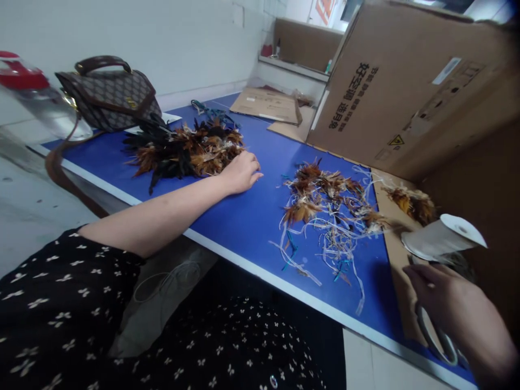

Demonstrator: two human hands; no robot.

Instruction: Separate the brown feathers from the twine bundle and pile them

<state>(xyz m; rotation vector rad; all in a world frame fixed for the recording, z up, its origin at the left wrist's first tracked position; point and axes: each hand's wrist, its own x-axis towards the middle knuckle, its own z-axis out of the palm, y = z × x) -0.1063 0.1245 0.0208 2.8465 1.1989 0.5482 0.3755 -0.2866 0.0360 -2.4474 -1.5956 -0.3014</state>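
My left hand [242,172] rests on the blue tabletop, fingers loosely bent and thumb out. It lies beside a bunch of brown and black feathers [190,149], and the fingertips on the far side are partly hidden. My right hand [459,303] is at the right edge, blurred, with its fingers bent close to the thumb. Beneath it shows a grey loop handle [439,341], which looks like part of a pair of scissors. Whether the fingers grip it, I cannot tell. Just beyond this hand a white spool [434,238] lies tilted on cardboard.
Short brown feather tufts with clear strips and teal ties [325,200] lie mid-table. Another tuft [410,203] sits inside a large cardboard box [365,103] standing at the right. A patterned handbag [109,97] and red-capped bottle [44,97] stand at the left. Flat cardboard [266,105] lies behind.
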